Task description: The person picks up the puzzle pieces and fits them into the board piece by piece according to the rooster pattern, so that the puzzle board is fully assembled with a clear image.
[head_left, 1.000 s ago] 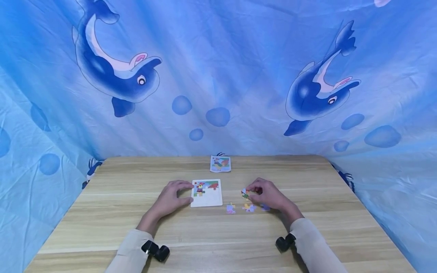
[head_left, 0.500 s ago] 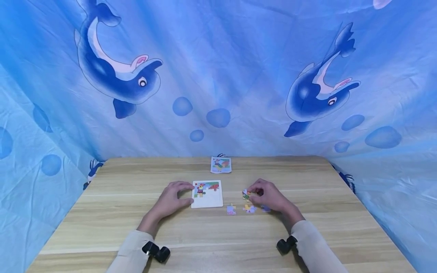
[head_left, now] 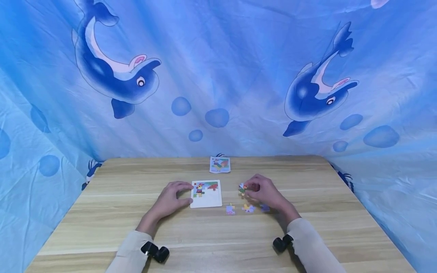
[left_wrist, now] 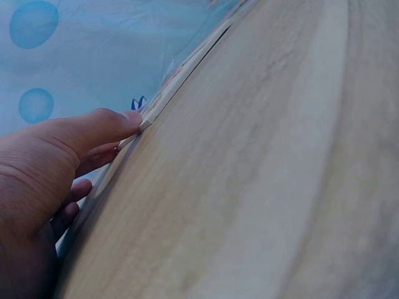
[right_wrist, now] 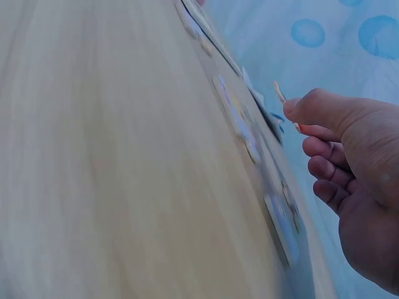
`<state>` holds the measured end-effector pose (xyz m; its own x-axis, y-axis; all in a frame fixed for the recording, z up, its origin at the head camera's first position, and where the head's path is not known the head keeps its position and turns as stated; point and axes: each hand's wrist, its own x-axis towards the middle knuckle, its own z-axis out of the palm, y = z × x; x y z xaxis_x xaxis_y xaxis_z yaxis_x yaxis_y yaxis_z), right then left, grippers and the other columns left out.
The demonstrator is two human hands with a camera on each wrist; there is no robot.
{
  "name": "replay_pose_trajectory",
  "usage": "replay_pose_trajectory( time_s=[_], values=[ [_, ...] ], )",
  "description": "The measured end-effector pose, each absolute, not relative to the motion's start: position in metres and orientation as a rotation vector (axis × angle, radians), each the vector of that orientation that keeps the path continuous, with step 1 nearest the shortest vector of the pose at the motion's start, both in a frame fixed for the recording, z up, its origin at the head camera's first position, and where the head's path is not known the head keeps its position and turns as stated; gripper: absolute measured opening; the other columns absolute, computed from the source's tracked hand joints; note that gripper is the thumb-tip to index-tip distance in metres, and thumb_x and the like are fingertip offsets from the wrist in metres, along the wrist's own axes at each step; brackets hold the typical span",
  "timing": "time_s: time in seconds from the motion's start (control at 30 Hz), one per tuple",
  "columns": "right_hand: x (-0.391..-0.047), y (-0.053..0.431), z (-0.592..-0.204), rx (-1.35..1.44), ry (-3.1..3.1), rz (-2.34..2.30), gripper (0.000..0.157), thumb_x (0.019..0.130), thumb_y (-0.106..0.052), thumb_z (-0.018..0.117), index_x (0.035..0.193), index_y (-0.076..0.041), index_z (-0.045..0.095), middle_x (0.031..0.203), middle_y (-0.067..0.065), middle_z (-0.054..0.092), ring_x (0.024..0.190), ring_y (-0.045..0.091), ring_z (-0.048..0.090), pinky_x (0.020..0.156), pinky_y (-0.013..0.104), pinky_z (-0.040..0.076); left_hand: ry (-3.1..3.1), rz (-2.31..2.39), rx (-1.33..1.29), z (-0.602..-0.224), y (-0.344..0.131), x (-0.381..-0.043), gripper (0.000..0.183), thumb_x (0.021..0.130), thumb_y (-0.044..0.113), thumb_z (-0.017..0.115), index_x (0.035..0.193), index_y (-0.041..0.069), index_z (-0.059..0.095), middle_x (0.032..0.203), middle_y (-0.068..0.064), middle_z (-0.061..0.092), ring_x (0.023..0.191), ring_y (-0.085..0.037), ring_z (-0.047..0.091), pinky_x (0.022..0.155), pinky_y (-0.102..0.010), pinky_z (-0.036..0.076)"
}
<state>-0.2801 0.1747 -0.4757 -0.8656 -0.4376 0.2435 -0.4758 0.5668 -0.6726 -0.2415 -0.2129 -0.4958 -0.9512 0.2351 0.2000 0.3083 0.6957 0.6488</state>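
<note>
White board (head_left: 212, 199) lies on the wooden table (head_left: 218, 237); from it, I watch the left hand (head_left: 172, 199) at nine o'clock, thumb and fingers spread wide, touching its edge. At three, the right hand (head_left: 265, 192) pinches a puzzle piece (head_left: 242, 189) off the table. Loose pieces (head_left: 248, 208) lie towards four, a card (head_left: 220, 165) at one.

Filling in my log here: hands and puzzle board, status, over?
Left hand holding part-filled puzzle board. Right hand pinching piece above table. Three loose pieces nearby, none apparently blocking.
</note>
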Motion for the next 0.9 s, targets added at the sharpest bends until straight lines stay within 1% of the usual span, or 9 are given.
replay_pose_trajectory(
  time_s=[0.2,0.43,0.53,0.7,0.77,0.9],
  values=[
    [-0.279,0.153,-0.473,0.841,-2.727,1.207,0.023,0.087,-0.018,0.083,0.109,-0.013,0.078,0.104,0.001,0.068,0.085,0.011,0.057,0.071,0.022,0.051,-2.799,-1.111,-0.439,-0.497,-0.214,-0.240,0.045,0.085,0.032,0.084,0.128,0.022,0.073,0.143,-0.005,0.064,0.142,-0.039,0.047,0.117,-0.069,0.033],
    [-0.278,0.127,-0.474,0.843,-2.785,1.214,0.022,0.088,-0.020,0.082,0.109,-0.016,0.079,0.104,-0.005,0.067,0.088,0.010,0.058,0.074,0.021,0.052,-2.784,-1.118,-0.450,-0.499,-0.213,-0.239,0.044,0.085,0.031,0.084,0.127,0.022,0.073,0.142,-0.005,0.065,0.141,-0.038,0.048,0.117,-0.068,0.034],
    [-0.278,0.115,-0.475,0.880,-2.782,1.225,0.022,0.089,-0.020,0.081,0.110,-0.016,0.078,0.104,-0.005,0.066,0.089,0.011,0.059,0.075,0.023,0.053,-2.786,-1.120,-0.450,-0.499,-0.213,-0.239,0.044,0.085,0.031,0.084,0.127,0.022,0.073,0.142,-0.004,0.065,0.141,-0.037,0.048,0.117,-0.067,0.034],
    [-0.280,0.098,-0.476,0.922,-2.800,1.253,0.023,0.092,-0.023,0.079,0.114,-0.015,0.077,0.107,-0.005,0.065,0.093,0.010,0.059,0.081,0.025,0.052,-2.800,-1.113,-0.443,-0.497,-0.213,-0.239,0.045,0.085,0.032,0.084,0.128,0.022,0.073,0.142,-0.005,0.064,0.141,-0.038,0.048,0.117,-0.068,0.034],
    [-0.281,0.091,-0.476,0.930,-2.805,1.267,0.024,0.092,-0.024,0.078,0.114,-0.015,0.077,0.107,-0.005,0.065,0.093,0.009,0.058,0.081,0.025,0.052,-2.802,-1.113,-0.445,-0.496,-0.212,-0.240,0.046,0.085,0.032,0.084,0.128,0.022,0.072,0.143,-0.006,0.063,0.141,-0.038,0.048,0.117,-0.068,0.033],
    [-0.283,0.080,-0.475,0.953,-2.790,1.283,0.022,0.091,-0.022,0.079,0.112,-0.014,0.078,0.105,-0.002,0.065,0.087,0.011,0.056,0.074,0.024,0.051,-2.801,-1.106,-0.454,-0.493,-0.212,-0.241,0.046,0.085,0.031,0.084,0.128,0.021,0.072,0.143,-0.006,0.063,0.141,-0.039,0.048,0.118,-0.068,0.032]
  ],
)
